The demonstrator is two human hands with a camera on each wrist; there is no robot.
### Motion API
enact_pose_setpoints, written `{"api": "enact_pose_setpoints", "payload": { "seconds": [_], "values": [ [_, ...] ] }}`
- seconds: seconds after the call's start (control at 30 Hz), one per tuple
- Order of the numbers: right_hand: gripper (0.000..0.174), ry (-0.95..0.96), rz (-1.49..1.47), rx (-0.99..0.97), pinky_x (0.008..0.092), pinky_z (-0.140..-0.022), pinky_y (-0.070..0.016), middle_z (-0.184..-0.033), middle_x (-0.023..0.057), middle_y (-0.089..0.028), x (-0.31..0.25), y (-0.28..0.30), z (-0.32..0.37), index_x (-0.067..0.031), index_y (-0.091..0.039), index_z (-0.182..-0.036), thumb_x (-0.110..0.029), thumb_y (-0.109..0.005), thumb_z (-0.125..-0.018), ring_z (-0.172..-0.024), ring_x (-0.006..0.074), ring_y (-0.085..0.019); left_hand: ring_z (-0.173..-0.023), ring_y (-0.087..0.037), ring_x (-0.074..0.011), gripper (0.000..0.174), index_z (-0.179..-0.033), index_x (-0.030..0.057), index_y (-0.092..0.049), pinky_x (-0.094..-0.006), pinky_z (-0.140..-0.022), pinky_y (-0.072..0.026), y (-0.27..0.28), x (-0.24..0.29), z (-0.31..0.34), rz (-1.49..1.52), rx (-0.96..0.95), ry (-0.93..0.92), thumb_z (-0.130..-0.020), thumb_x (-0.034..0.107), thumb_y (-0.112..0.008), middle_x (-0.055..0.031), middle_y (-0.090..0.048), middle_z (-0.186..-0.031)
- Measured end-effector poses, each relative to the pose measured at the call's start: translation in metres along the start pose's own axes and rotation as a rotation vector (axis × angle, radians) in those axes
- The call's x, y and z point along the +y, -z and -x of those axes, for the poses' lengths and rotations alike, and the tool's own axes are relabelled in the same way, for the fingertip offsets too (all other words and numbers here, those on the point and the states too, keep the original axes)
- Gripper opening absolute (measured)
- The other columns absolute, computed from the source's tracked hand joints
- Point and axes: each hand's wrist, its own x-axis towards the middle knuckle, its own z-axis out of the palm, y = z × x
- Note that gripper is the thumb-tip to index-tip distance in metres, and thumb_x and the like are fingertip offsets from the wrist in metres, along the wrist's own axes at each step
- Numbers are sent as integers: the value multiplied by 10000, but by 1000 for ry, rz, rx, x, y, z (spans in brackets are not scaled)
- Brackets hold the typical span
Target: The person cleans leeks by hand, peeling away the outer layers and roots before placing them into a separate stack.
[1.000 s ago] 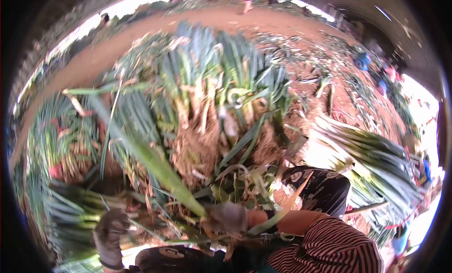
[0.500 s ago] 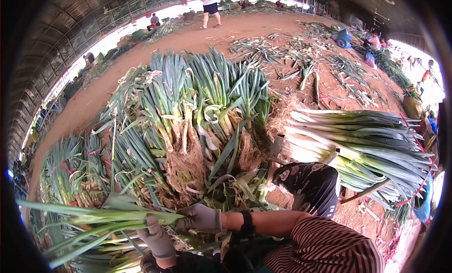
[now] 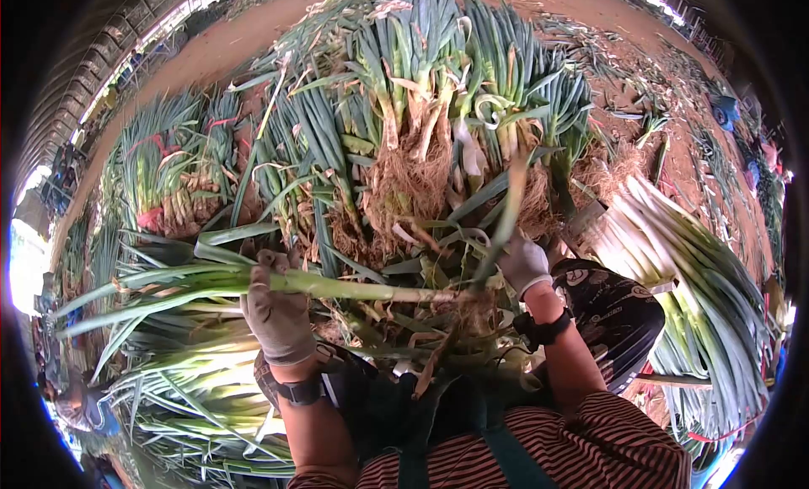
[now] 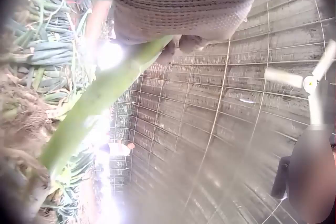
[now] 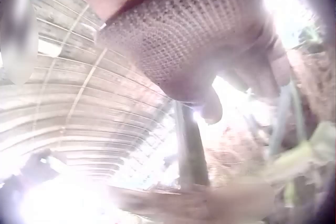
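Observation:
My gloved left hand (image 3: 278, 312) grips a long green onion (image 3: 362, 287) around its green part. Its leaves fan out to the left, and its pale shaft and root end point right. In the left wrist view the green onion (image 4: 86, 111) slants down from under the knitted glove (image 4: 178, 11). Beyond the root end, my gloved right hand (image 3: 524, 263) pinches a blurred strip of leaf (image 3: 509, 206). The right wrist view shows that hand (image 5: 194, 50) with a dark green strip (image 5: 192, 148) below its thumb; the fingertips are partly washed out by glare.
Untrimmed green onions with matted roots (image 3: 409, 185) stand in front of me. A pile of pale-stemmed green onions (image 3: 211, 379) lies at left, and a cleaned bundle (image 3: 674, 278) at right. Red-tied bunches (image 3: 173, 164) are at far left. Leaf scraps cover the ground near my knees.
The hands, earlier together at the left on the green onion, have moved apart. The right hand has drawn right with a leaf strip; the shaft now lies across in front of me.

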Motion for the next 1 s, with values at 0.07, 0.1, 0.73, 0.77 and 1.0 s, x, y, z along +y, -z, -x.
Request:
{"api": "enact_pose_setpoints", "payload": {
  "seconds": [0.07,0.1,0.73,0.77,1.0],
  "values": [
    [328,372,-233,191,394,-839,-518,-1034,182,-657,-48,13,12,-30,-619,-1074,-205,-679,-803,-952,347,-638,-921,-528,-187,330,-1230,6,-492,-453,-988,-440,-11,-2,-1,44,-57,-4,-918,115,-483,-71,-544,-1009],
    [356,530,-286,259,386,-850,-513,-1035,175,-660,-73,17,16,-18,-611,-1076,-168,-722,-772,-953,344,-640,-947,-533,-190,324,-1224,4,-498,-438,-984,-443,-14,-4,1,-28,-28,-17,-918,110,-499,-75,-548,-1022],
    [337,895,160,157,354,-630,-482,-868,104,-627,-182,-77,61,24,-582,-1068,-205,-552,-822,-718,227,-606,-866,-576,-168,202,-1045,-66,-578,-324,-766,-492,-6,-27,27,-447,146,31,-921,93,-573,-84,-590,-951],
    [329,922,109,222,359,-621,-487,-862,101,-626,-177,-80,62,17,-582,-1073,-194,-555,-822,-711,228,-607,-867,-580,-169,205,-1050,-65,-579,-320,-753,-496,2,-31,28,-657,82,-78,-925,97,-569,-88,-591,-951],
    [225,445,472,98,371,-532,-503,-934,91,-684,-75,-57,-2,-71,-619,-1033,-181,-523,-862,-758,223,-677,-815,-650,-205,163,-997,-52,-603,-291,-766,-536,-6,0,12,-431,425,-193,-903,80,-623,-129,-651,-932]
  ]
}}
